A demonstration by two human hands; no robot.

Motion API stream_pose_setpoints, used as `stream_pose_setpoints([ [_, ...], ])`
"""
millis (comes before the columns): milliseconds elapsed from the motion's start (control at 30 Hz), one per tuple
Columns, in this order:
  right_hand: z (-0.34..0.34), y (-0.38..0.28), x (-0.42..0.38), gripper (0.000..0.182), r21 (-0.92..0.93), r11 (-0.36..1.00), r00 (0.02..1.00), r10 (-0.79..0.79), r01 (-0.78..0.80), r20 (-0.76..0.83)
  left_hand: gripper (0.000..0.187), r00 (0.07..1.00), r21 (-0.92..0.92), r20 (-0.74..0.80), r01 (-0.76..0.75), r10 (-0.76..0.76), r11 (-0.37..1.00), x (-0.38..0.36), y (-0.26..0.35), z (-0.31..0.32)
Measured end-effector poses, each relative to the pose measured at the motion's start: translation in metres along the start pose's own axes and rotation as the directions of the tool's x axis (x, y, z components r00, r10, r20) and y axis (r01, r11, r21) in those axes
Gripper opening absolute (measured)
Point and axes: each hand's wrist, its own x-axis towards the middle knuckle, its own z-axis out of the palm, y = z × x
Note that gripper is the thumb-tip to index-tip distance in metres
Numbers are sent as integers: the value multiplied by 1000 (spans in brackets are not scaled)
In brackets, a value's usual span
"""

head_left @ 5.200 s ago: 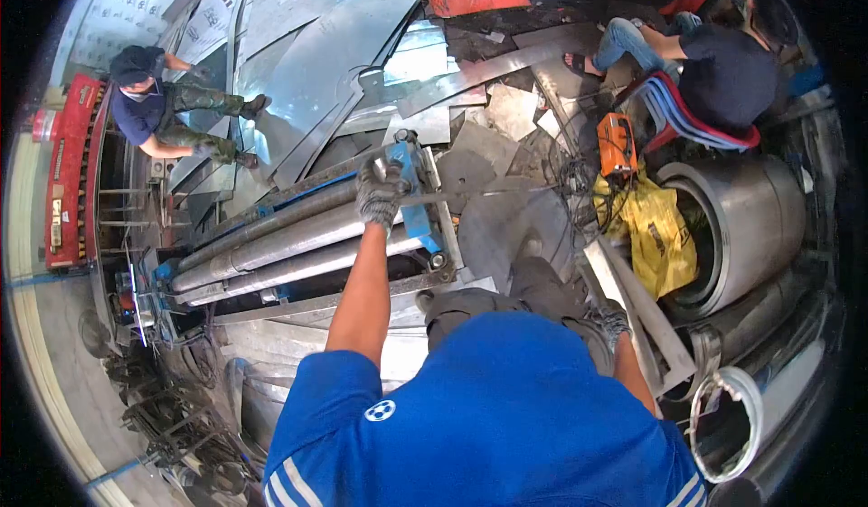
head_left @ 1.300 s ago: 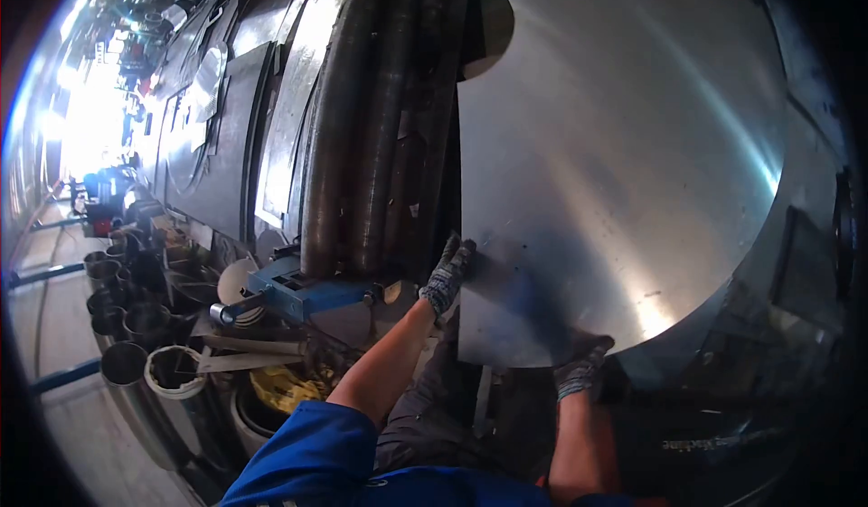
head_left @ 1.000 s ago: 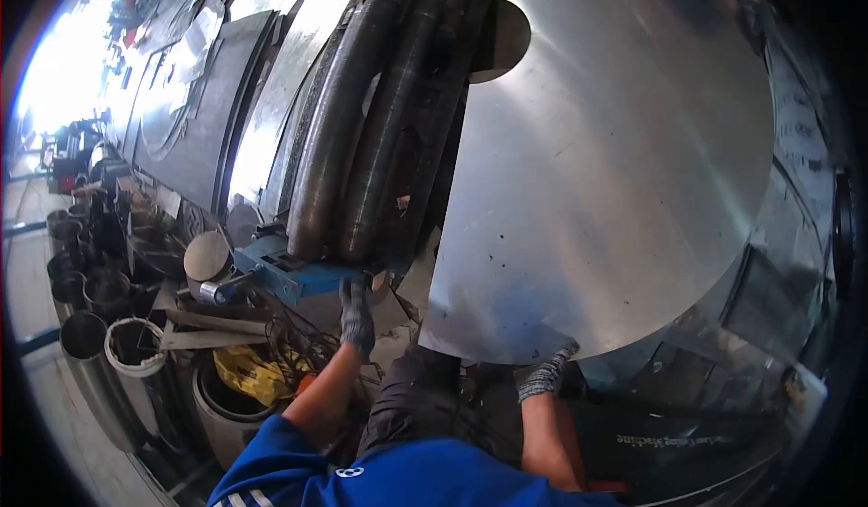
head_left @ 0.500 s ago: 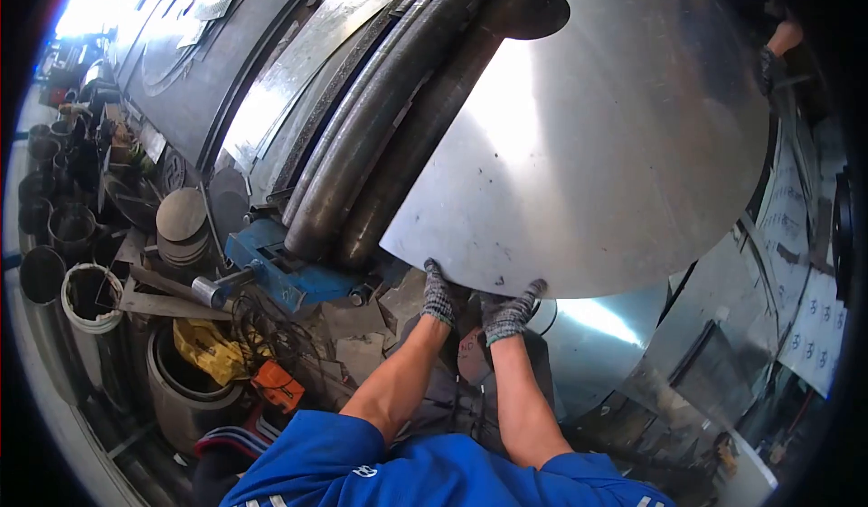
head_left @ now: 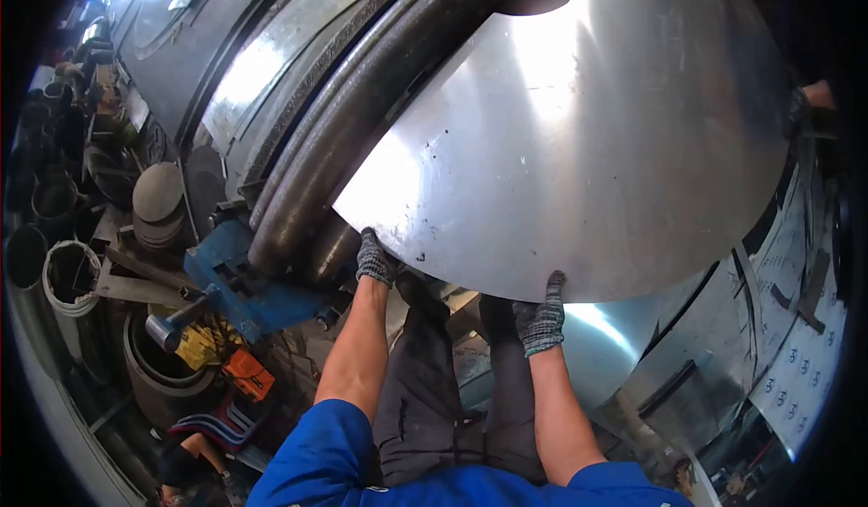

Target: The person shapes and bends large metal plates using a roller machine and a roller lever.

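Observation:
A large half-round metal sheet [head_left: 588, 164] with a curved notch in its straight edge lies against the long steel rollers [head_left: 307, 186]. My left hand [head_left: 374, 258], in a grey knit glove, is closed on the sheet's rim near its pointed corner, thumb on top. Farther right along the curved rim, my gloved right hand [head_left: 542, 314] also grips it, thumb on the upper face. The fingers of both hands are hidden beneath the metal. At the far right edge, another person's hand [head_left: 816, 97] is close to the sheet.
A blue machine end [head_left: 258, 276] stands left of my legs. Pipe pieces, a white bucket [head_left: 72, 278], round discs [head_left: 157, 192] and an orange box [head_left: 248, 374] crowd the left. More sheets [head_left: 601, 349] lie below right. Another person [head_left: 190, 462] shows at lower left.
The sheet's near corner has shifted left and up along the rollers. My left hand has moved left with it, and my right hand slightly right, so they are farther apart.

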Motion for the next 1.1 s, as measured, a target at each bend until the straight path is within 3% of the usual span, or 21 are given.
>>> stream_pose_setpoints([
  [67,-4,16,12,64,29,998,998,48,-47,-44,65,999,12,-36,-1,1,1000,13,2,-10],
  [133,-15,29,22,63,82,988,989,123,-130,80,62,998,-51,-51,-46,43,998,8,2,0],
  [167,-15,34,26,63,84,989,991,115,-121,70,62,998,-48,-50,-33,30,998,14,4,-2],
  [233,-17,42,30,58,149,940,944,279,-306,177,60,999,-24,-3,-36,36,999,16,11,-9],
  [367,-19,63,63,54,61,955,947,276,-289,165,68,976,143,-201,-58,86,988,25,42,-7],
  [433,-15,74,70,54,185,875,885,403,-447,235,71,980,108,-179,-64,83,992,37,48,-20],
  [467,-24,84,87,54,180,873,882,409,-453,235,72,995,87,-86,-42,49,995,46,51,-36],
  [500,-45,96,116,57,501,578,762,543,-644,354,73,1000,72,7,-16,15,997,49,55,-48],
  [533,-44,103,117,58,620,372,697,569,-691,436,77,983,47,183,-40,31,998,26,49,-30],
  [567,-42,109,117,59,695,142,625,589,-705,513,77,983,47,178,-44,36,998,24,44,-30],
  [600,-9,106,94,57,484,597,766,551,-640,332,75,983,16,181,-26,23,1000,23,41,-30],
  [633,13,106,80,56,130,893,893,400,-430,205,72,982,-14,187,-6,8,1000,23,38,-31],
  [700,12,109,89,58,179,878,890,409,-444,204,69,977,-82,211,52,-34,995,29,22,-29],
  [767,5,110,99,61,-49,961,933,276,-272,231,67,970,-122,233,100,-69,987,42,1,-23],
  [800,3,109,106,61,-57,963,935,270,-264,232,64,977,-122,208,76,-50,990,50,-7,-19],
  [833,3,110,108,62,-4,953,928,295,-302,227,61,984,-121,174,49,-27,991,50,-12,-14],
  [867,-1,113,108,62,52,938,920,325,-344,219,58,999,-103,32,-25,29,994,48,-13,-11],
  [967,6,120,113,62,47,950,927,289,-308,241,55,984,-43,-68,-168,165,985,49,-16,-7],
  [1100,9,131,131,66,87,943,931,298,-322,209,55,993,-32,-47,-112,110,993,64,-16,-17],
])
